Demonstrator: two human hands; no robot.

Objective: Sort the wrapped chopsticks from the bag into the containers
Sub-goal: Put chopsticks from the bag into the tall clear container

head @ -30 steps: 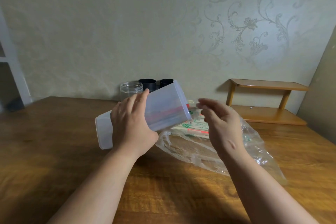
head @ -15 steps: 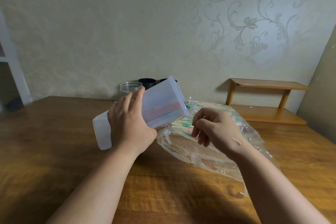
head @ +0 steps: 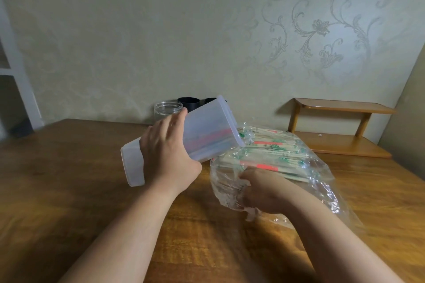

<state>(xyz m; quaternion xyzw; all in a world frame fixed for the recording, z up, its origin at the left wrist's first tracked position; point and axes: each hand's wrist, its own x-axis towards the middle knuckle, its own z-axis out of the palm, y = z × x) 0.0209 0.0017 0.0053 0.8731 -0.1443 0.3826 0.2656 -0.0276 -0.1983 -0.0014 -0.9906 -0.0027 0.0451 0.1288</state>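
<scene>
My left hand (head: 169, 156) grips a tall translucent white container (head: 207, 131) tilted on its side above the table, its mouth pointing right toward the bag; red-marked wrapped chopsticks show faintly inside it. A clear plastic bag (head: 322, 181) lies on the table to the right, full of wrapped chopsticks (head: 273, 151) with red and green print. My right hand (head: 262, 190) is at the bag's near end, its fingers curled into the crumpled plastic; the fingertips are hidden behind the film.
A clear round jar (head: 167, 110) and two black cups (head: 188, 103) stand at the back of the wooden table (head: 69, 179) by the wall. A low wooden shelf (head: 340, 126) sits at the back right. A white frame (head: 20, 89) stands at far left.
My right hand dropped from in front of the container's mouth down to the bag's near end and closed on the plastic. The container has stayed tilted in my left hand.
</scene>
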